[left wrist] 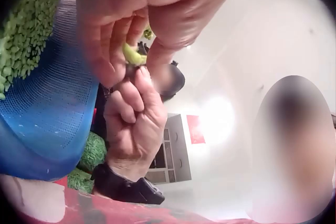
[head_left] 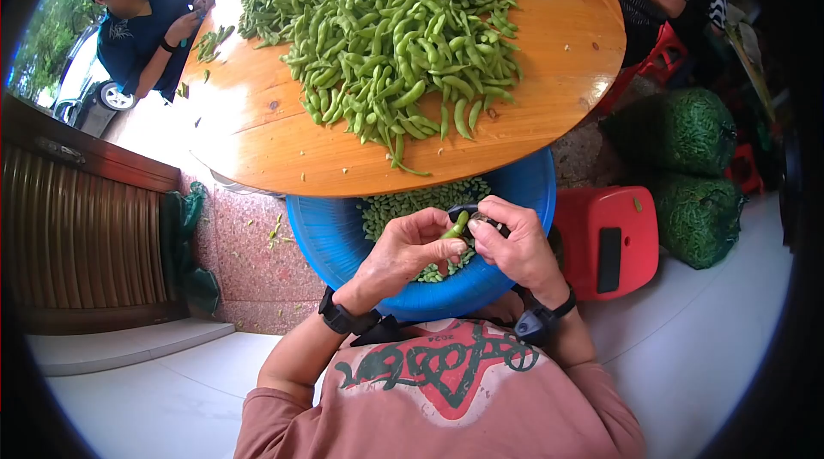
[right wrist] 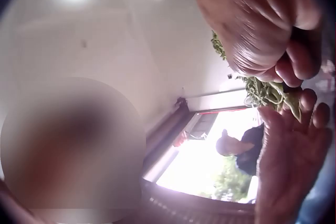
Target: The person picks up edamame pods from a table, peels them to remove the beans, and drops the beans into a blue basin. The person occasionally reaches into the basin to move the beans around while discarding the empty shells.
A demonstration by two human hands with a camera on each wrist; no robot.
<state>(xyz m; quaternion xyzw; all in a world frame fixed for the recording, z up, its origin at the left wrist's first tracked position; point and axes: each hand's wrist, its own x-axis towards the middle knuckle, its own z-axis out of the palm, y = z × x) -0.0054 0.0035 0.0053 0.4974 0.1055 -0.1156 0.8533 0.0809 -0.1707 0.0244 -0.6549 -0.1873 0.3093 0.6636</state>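
My left hand (head_left: 399, 253) pinches a green edamame pod (head_left: 457, 225) between thumb and fingers, over a blue plastic basin (head_left: 322, 244). Close against it, my right hand (head_left: 520, 246) grips a small black tool (head_left: 493, 224) at the pod's end; its kind cannot be told, as the fingers cover most of it. The left wrist view shows the pod (left wrist: 134, 56) bridging the thumb and fingertips of both hands. Shelled green beans (head_left: 403, 201) fill the basin's bottom below the hands.
A large heap of edamame pods (head_left: 395, 38) covers much of the wooden table (head_left: 257, 133) ahead, whose edge overhangs the basin. To the right are a red plastic stool (head_left: 635, 240) and stuffed green net sacks (head_left: 674, 133). Another person (head_left: 146, 21) sits at far left, one more at far right.
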